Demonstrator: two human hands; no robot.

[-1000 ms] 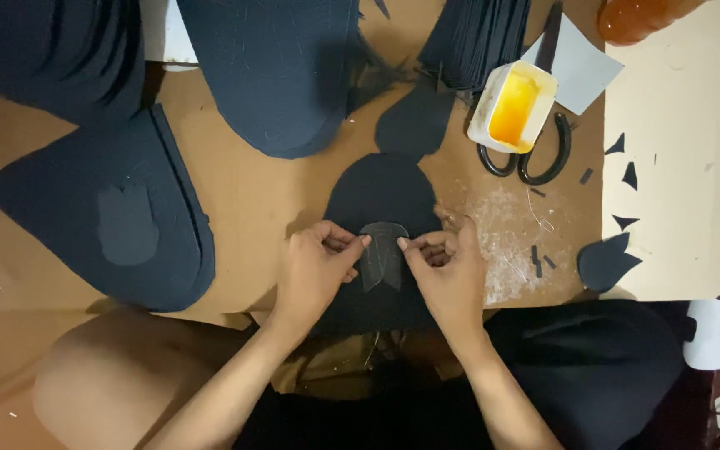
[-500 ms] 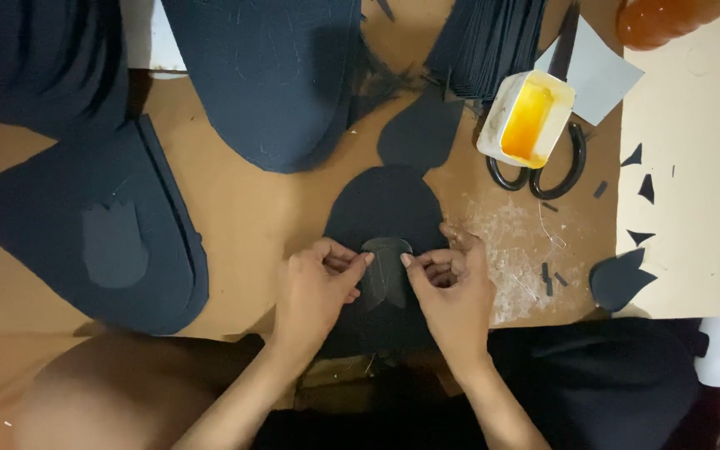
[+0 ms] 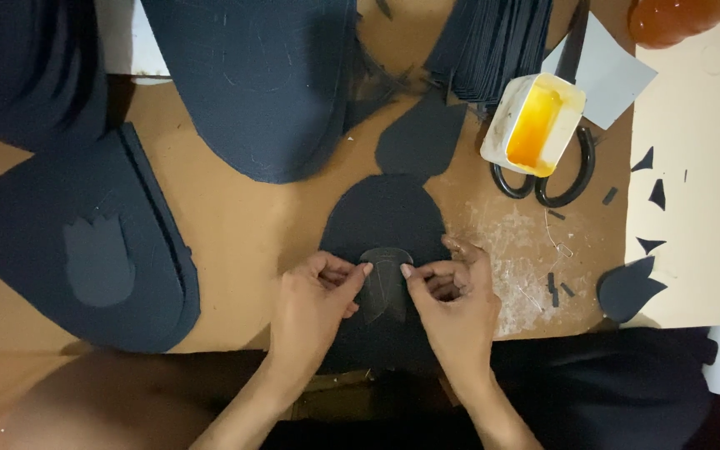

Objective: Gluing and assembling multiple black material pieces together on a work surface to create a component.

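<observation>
Left hand (image 3: 314, 304) and right hand (image 3: 453, 302) — both pinching small grey rounded patch (image 3: 383, 283) | pressing it on dark arched fabric panel (image 3: 383, 218) — brown cardboard worktop (image 3: 243, 225).

Bare brown board (image 3: 235, 225) lies open left of the two hands; right of them, black scissors (image 3: 560, 171) and a white tub of yellow glue (image 3: 535, 125) block the way; dark fabric stacks (image 3: 85, 242) crowd the far left.

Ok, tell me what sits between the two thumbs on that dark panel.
In the head view, a small grey patch lies between the left hand and right hand, resting on the dark rounded panel; both thumbs touch its upper edge.
</observation>
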